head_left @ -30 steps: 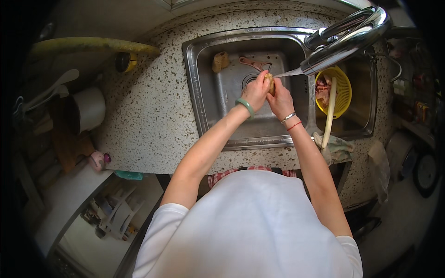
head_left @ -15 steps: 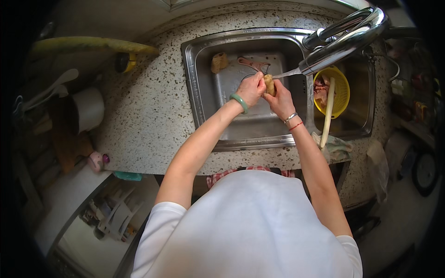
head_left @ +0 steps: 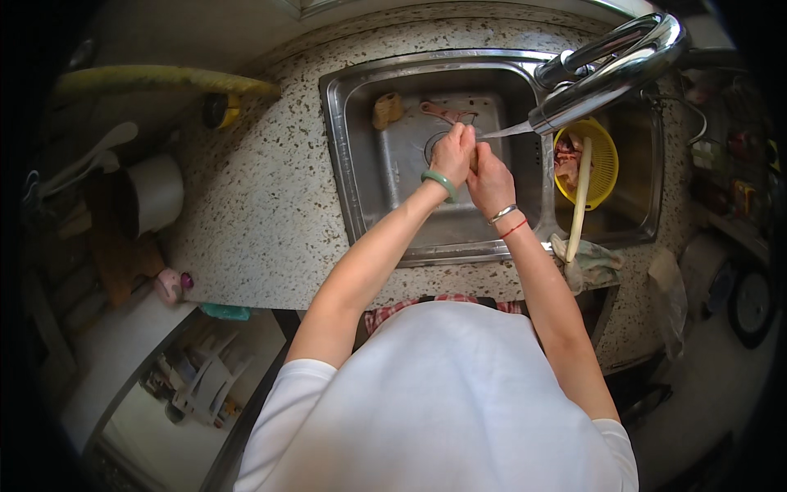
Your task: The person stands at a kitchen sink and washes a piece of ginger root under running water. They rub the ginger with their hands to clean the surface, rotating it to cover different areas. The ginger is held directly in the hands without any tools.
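My left hand (head_left: 453, 157), with a green bangle at its wrist, and my right hand (head_left: 492, 179), with a silver bracelet and a red string, are close together over the large steel sink basin (head_left: 426, 234). Their fingers are closed round a short yellowish-brown root piece, now almost wholly hidden between them. Water streams from the chrome faucet (head_left: 566, 107) just beside my fingertips. Beyond my hands a peeler (head_left: 443, 111) with a pinkish-brown handle lies on the basin floor. Another light-brown chunk (head_left: 387, 111) rests in the basin's far left corner.
In the smaller right basin stands a yellow basket (head_left: 607, 168) with raw meat (head_left: 567, 160). A long pale stick (head_left: 581, 201) leans across its rim. A wet cloth (head_left: 594, 261) lies on the front edge. Speckled counter (head_left: 254, 205) extends left toward a white pot (head_left: 156, 195).
Both hands have turned and drawn closer together, covering the root piece that showed between them before. My left hand has shifted slightly right and my right wrist slightly left.
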